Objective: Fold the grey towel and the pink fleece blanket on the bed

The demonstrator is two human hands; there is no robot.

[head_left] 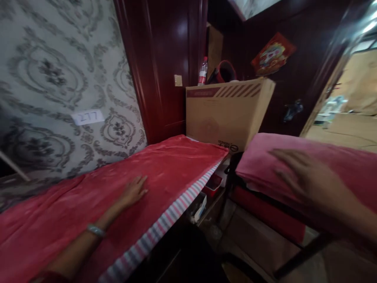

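My left hand [134,192] lies flat with its fingers out on a red plush blanket [171,157], a bracelet [96,230] round the wrist. Under that blanket's right edge shows a striped cloth [176,208] in grey, pink and white. On the right, a pink and red fabric [262,149] covers a dark-framed seat or stand. My right hand [303,173] is over this fabric, fingers stretched, slightly blurred. Whether it presses on the fabric or hovers just above I cannot tell. Neither hand holds anything.
A large cardboard box [220,110] stands at the back, with a bottle [202,72] on or behind it. Below, in the gap between the two covered surfaces, are a red container [212,184] and a dark metal leg [300,255]. A doorway opens at the right.
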